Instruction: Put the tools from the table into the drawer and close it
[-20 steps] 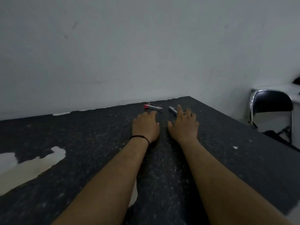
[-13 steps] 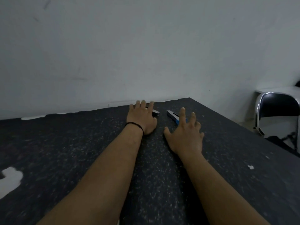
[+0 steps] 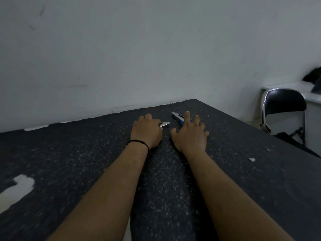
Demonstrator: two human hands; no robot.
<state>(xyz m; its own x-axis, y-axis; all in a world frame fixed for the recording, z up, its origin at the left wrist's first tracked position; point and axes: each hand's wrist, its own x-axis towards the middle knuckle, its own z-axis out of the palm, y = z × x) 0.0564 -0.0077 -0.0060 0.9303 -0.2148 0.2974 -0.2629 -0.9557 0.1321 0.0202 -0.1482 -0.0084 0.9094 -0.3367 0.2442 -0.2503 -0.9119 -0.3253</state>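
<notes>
**Tools half hidden under the hands**

The left hand (image 3: 146,132) covers most of a silver tool (image 3: 164,124); only its tip shows. The right hand's (image 3: 190,136) fingers hide the blue-handled tool's (image 3: 178,117) grip. Whether either hand grips cannot be told.

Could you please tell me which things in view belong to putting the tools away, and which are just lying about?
Job:
- silver tool, in left hand
- blue-handled tool, under right hand

Lying about:
- black chair
- white scrap
</notes>
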